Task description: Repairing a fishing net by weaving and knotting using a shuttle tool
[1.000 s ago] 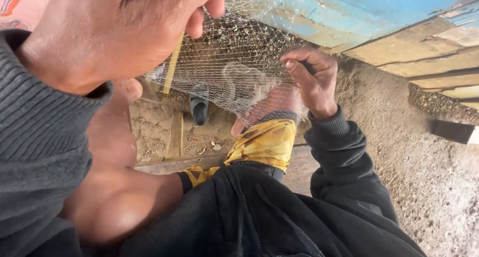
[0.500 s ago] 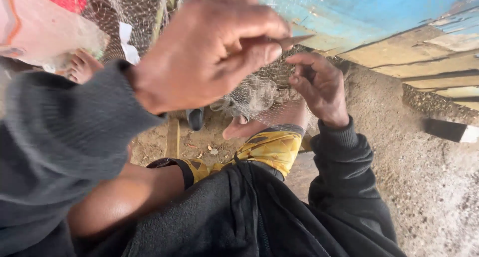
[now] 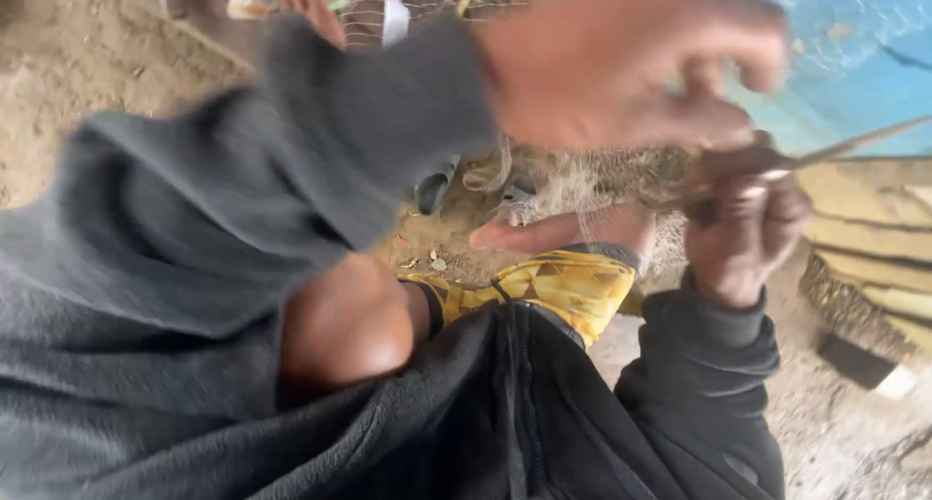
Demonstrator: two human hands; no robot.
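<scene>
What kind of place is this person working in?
Probably outdoors by a painted wooden boat: bare sandy ground, a blue painted hull with weathered planks, and fine netting bunched in the right hand.

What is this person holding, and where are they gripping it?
The right hand pinches a bunched fold of fine fishing net. The left hand is too blurred to tell what it grips.

Net [image 3: 582,175]: fine pale thread mesh, matt, tangled. Sleeves [image 3: 320,160]: dark grey fleece cloth, soft, matt. Shorts [image 3: 568,286]: yellow patterned cloth. Ground [image 3: 87,63] at 10 o'clock: rough dry earth. Wall [image 3: 854,53] at 2 o'clock: blue painted, worn.
</scene>
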